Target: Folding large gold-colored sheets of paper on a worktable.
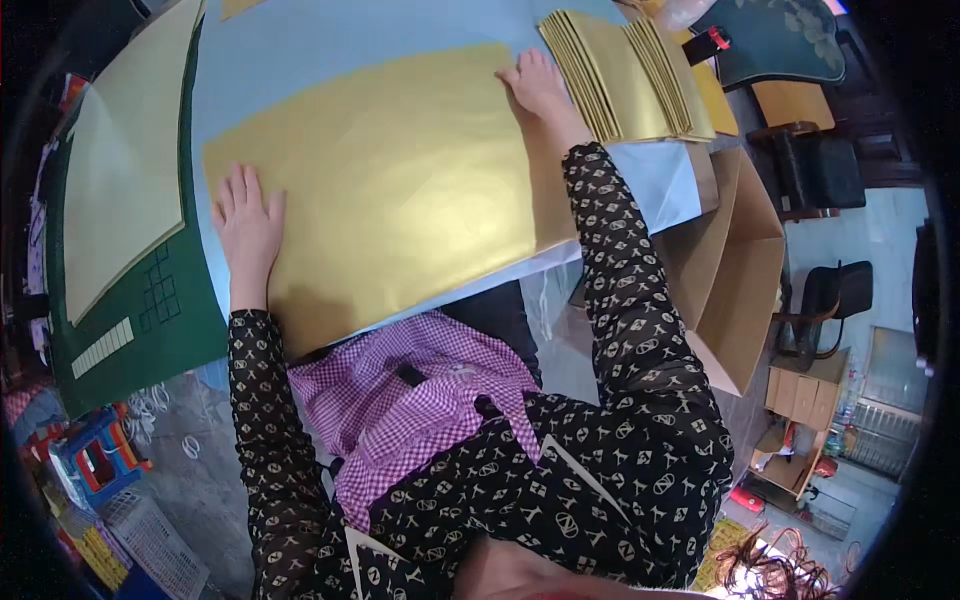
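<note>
Left hand (pixel 248 220): palm down, fingers extended and slightly spread, laid flat near the left edge of a large gold sheet (pixel 400 190), with nothing in its grasp. Right hand (pixel 540 88): likewise unclenched, fingers extended, at the upper right corner of the same sheet; contact of each fingertip too small to tell. Both sleeves (pixel 640 260) black, with a pale repeating print.

Gold sheet: spread broadly between the two hands, smooth and glossy, nearest edge toward the person's body. Beneath it, a pale blue layer (pixel 300 60), visible beyond the far edge and as a narrow strip along the near one. Just beside the right hand, a stack of folded gold pieces (pixel 632 85), folds bunched in two groups.

To the left, a green-topped desk (pixel 200 300), with cream sheets (pixel 135 140) lying flat on it and a pale, segmented strip (pixel 103 347) near its front corner. Below the gold sheet, a pink-and-white checked cloth (pixel 420 430) at the person's waist.

Farther out, to the right: an open cardboard box (pixel 745 270), a black chair (pixel 840 300) and a small wooden cabinet (pixel 803 390). At lower left, a red-and-blue plastic item (pixel 95 462) near white loops (pixel 148 408) on the floor (pixel 205 470).
</note>
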Available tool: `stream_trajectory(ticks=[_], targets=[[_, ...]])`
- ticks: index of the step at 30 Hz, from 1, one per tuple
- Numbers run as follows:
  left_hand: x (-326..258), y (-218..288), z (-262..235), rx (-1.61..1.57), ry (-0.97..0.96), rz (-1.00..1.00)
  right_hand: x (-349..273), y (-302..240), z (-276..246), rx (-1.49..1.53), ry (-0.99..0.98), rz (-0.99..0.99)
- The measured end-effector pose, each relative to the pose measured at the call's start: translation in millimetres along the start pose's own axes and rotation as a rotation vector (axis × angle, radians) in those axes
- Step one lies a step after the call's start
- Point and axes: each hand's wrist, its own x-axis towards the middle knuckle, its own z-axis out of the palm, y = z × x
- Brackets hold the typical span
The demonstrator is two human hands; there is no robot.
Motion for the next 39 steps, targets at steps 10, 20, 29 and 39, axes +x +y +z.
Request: stream_trajectory(ticks=[10,20,29,39], targets=[[0,-10,16,0.033,0.037,0.022,-128,-135,-74,0.332,-0.24,-0.521],[5,-14,16,-0.006,-0.023,-0.008,-144,-59,-100,0.226,-0.256,-0.249],[13,-38,38,-0.367,0.109,0.023,-145,-54,-105,0.252,-0.265,-0.251],[-82,189,-68,-0.353,0.259,0.472,-147,-33,-60,0.217,-0.218,-0.339]])
